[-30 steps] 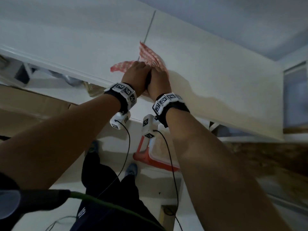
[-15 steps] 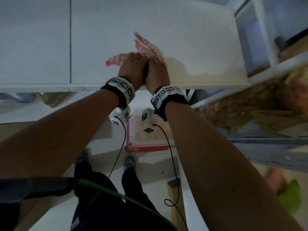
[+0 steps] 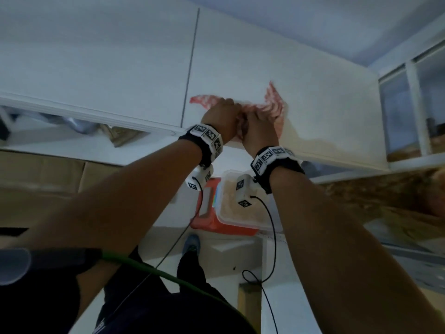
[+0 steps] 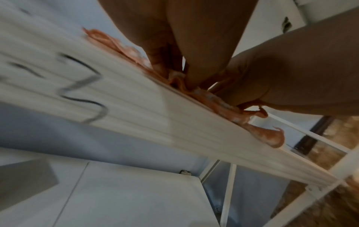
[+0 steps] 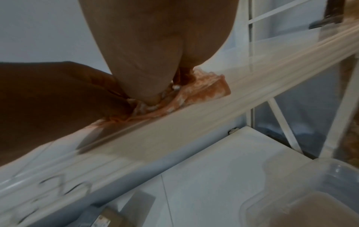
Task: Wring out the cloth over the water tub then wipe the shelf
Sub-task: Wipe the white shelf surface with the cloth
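Red cloth (image 3: 272,104) | slid right along shelf (image 3: 325,112) | hands parted slightly

The cloth (image 3: 273,102) is red-and-white checked. The shelf (image 3: 313,97) is white. The water tub (image 3: 243,213) is clear plastic, resting on an orange-red stool (image 3: 212,222).

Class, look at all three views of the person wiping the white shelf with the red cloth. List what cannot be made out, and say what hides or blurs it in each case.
1. Fingertips of the left hand and right hand: head view, hidden by the hands' own backs.
2. Pattern on the cloth: head view, motion blur.
3. Black marks on the shelf edge: left wrist view, smeared.
4. Contents of the water tub: head view, partly covered by the wrist cameras; right wrist view, cut off by the frame edge.
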`<state>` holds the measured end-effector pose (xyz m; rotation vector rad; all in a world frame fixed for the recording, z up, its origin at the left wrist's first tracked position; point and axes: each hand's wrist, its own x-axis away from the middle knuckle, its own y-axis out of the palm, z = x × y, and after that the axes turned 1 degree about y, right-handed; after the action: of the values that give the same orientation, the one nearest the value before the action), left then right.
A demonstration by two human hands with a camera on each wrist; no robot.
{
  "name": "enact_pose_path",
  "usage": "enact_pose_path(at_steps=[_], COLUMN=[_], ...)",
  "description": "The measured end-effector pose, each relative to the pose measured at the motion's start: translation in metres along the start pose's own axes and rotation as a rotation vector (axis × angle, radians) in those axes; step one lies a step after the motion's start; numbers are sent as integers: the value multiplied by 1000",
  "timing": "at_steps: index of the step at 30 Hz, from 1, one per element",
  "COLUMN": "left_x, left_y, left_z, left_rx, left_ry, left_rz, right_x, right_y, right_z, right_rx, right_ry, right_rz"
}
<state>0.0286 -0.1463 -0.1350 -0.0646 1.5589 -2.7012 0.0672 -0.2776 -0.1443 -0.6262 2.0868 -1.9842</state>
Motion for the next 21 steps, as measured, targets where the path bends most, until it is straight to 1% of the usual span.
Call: enact_pose_path(at_steps=[5,10,12,15,18,21], left_x=[32,67,88,114,146,172], left_y=[-45,-84,-102,-123,-145,-164], left_z=[-70,-148,-184,-235,-281,-306], left_rx=[50,-81,-95,-122,-91,-62], left_ry=[-104,-190,-241,-306,-388,-395], left_rz=[38,81,113,124,145,235], right_x=[-3,-2,-2,-8,-11,-11], right_y=[-4,-12,-9,-2,4,4], right_z=[-89,-190,-236,-294,-351,-394], right_rx=[31,48,60,49,50,72], right_ry=[-81,-140,-202,-301,-383,-415], right_rz=[-44,-7,5,23,-16,-31])
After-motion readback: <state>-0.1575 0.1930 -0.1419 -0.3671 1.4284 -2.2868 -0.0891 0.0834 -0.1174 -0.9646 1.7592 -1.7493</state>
